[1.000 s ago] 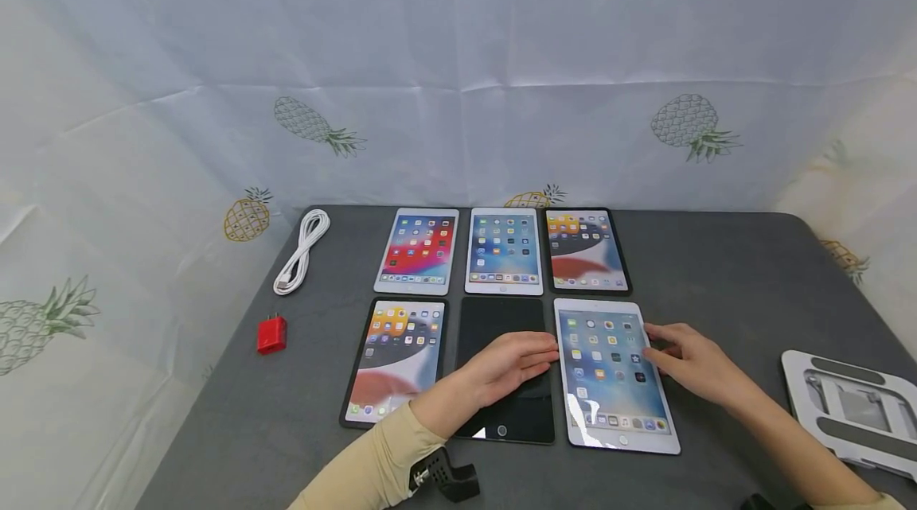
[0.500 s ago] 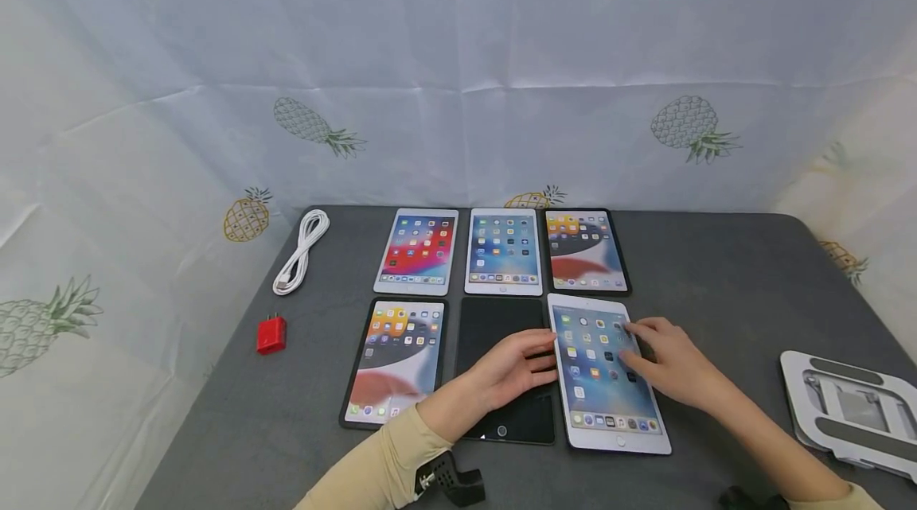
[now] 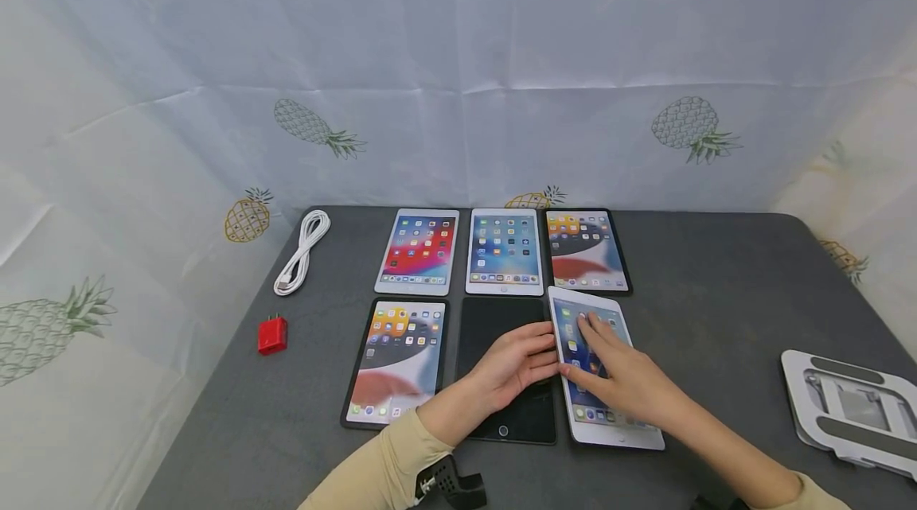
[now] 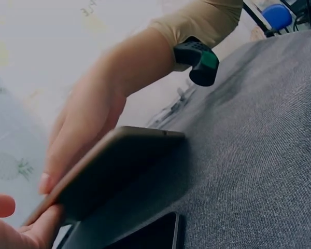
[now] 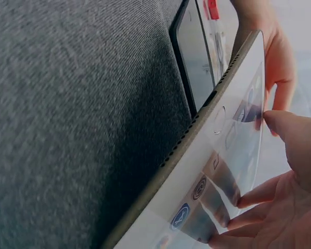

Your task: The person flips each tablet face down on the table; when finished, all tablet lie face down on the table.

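A white-framed tablet (image 3: 619,435) with a lit screen stands tilted in the head view, its left edge raised off the table. My left hand (image 3: 510,365) reaches across a black dark-screened tablet (image 3: 476,319) and touches that raised edge; in the left wrist view one finger (image 4: 45,224) lies under it. Over the screen spreads my right hand (image 3: 630,381), its thumb at the left edge. The right wrist view has those fingertips (image 5: 243,199) on the glass and the speaker-hole edge of the white tablet (image 5: 233,88) lifted above the grey cloth.
Behind lie a red-wallpaper tablet (image 3: 418,251), a blue-wallpaper tablet (image 3: 504,251) and a black-framed tablet (image 3: 586,251). Another black-framed tablet (image 3: 394,363) sits front left. A coiled white cable (image 3: 304,247) and red charger (image 3: 272,334) are at left, a folding stand (image 3: 856,406) at right.
The white-framed tablet has gone from lying flat to tilted, left edge up, and shifted slightly left. My right hand has moved left from its right edge across the screen.
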Available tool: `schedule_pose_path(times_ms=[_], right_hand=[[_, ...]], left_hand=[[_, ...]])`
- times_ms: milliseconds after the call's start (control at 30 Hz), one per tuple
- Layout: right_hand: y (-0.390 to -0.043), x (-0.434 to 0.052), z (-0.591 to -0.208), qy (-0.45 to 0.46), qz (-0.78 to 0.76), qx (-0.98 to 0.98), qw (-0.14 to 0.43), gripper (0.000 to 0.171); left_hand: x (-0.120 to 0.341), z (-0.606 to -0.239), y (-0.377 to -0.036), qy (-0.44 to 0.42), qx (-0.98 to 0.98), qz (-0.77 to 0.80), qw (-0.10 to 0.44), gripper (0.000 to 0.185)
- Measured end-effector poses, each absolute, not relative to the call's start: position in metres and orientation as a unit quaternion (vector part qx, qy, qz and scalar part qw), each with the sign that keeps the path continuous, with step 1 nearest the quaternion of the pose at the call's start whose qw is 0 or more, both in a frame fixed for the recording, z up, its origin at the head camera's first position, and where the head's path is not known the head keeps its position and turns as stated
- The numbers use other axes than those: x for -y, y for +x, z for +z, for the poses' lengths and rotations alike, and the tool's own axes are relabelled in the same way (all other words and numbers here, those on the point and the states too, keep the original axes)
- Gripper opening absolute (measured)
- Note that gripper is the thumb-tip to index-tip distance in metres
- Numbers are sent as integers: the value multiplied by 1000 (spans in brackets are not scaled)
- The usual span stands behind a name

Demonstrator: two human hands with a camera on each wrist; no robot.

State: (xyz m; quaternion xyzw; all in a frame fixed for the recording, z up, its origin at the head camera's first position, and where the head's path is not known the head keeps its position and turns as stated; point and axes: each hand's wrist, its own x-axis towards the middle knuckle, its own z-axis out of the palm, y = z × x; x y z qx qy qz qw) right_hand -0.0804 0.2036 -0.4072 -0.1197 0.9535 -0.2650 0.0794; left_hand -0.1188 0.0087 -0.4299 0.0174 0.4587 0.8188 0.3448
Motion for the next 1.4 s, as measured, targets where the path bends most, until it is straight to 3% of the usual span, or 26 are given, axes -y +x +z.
schedule_pose_path(times_ms=[533, 1067, 1400], right_hand=[[-82, -203, -405, -137, -359, -918, 96, 80], [-91, -205, -388, -104, -534, -812, 210, 76], [-94, -205, -383, -79, -570, -793, 201, 73]], left_hand=[[-7, -426, -116, 47, -540, 806, 239, 35], [-1, -406, -124, 173, -688, 695, 117, 33], [-4, -392, -138, 214, -759, 613, 51, 31]])
